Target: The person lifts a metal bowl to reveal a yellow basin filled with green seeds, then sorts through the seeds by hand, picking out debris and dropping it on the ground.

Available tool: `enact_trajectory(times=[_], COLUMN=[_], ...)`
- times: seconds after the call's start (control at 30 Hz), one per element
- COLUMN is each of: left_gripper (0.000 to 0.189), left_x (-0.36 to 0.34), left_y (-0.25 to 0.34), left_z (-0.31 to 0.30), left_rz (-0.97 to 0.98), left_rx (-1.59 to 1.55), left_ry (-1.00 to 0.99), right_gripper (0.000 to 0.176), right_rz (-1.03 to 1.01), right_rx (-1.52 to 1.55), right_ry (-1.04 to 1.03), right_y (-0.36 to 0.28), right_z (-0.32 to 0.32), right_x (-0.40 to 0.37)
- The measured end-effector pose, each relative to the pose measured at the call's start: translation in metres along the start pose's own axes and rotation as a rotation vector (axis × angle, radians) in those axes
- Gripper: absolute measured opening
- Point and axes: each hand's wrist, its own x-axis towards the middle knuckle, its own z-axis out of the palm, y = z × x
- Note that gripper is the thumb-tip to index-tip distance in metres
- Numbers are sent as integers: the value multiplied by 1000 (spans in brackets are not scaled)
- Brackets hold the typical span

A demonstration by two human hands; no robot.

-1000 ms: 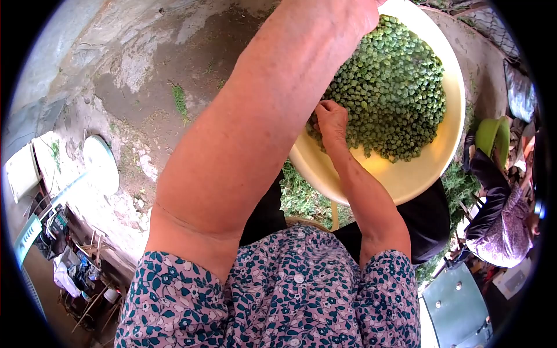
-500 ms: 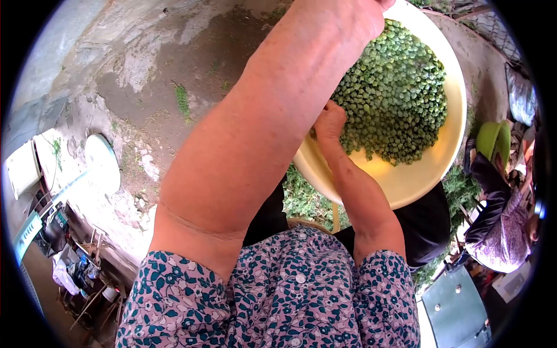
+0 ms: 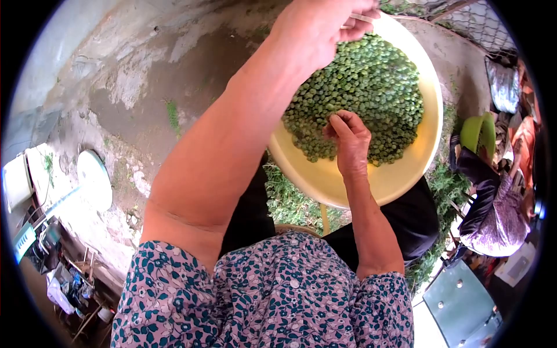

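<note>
Where the peas lie: heaped loose in the cream bowl, piled toward its far side, the near wall bare.
Where the bowl is: over the dark trousers — I'd say propped on the lap, though the contact is hidden.
How the peas handle: small, round and light singly — I judge they roll and slip out of a pinch, so cupped fingers would serve better than plucking.
How the bowl handles: stiff plastic, I'd guess, and heavy with that load; I'd take it by the rim, on both sides.
Left hand: arm stretched right across my view, fingers closed over the far rim.
Right hand: back up, wrist bent down into the heap, fingers bunched nearly closed on the peas; whether any are caught between them I cannot tell.
</note>
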Motion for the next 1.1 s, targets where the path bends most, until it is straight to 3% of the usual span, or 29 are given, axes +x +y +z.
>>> enact_trajectory(times=[0.03,0.07,0.17,0.27,0.4,0.53,0.57,0.7,0.83,0.97,1.03,1.1], left_gripper=[11,17,21,31,34,27,23,14,11,13,13,14], left_x=[0,-6,-27,-41,-61,-83,-92,-100,-110,-106,-102,-101], left_y=[-8,-7,-26,-48,-60,-69,-74,-82,-97,-110,-117,-122], left_z=[2,-4,-4,-8,-3,-3,-1,-13,-34,-47,-53,-53], left_rz=[41,-35,-151,-238,-444,-367,-357,-322,-75,-64,-59,-165], left_rx=[121,391,602,691,400,481,412,582,955,1096,1086,1104], left_ry=[-32,-159,-199,-360,-478,-471,-381,-401,-510,-484,-451,-509], right_gripper=[4,4,5,5,5,4,4,5,11,12,15,12], right_rz=[-21,-38,-107,-179,-214,-237,-214,-117,-9,-75,-253,-149], right_rx=[1,11,28,80,145,186,184,67,-167,-399,-671,-709], right_ry=[7,8,15,4,28,27,57,30,37,-21,-188,-272], right_y=[-9,-18,-34,-38,-41,-40,-38,-34,-27,-6,-4,3], right_z=[-2,-3,-10,-15,-18,-25,-25,-24,-30,-45,-51,-65], right_x=[-6,-12,-29,-42,-56,-72,-76,-89,-104,-117,-128,-135])
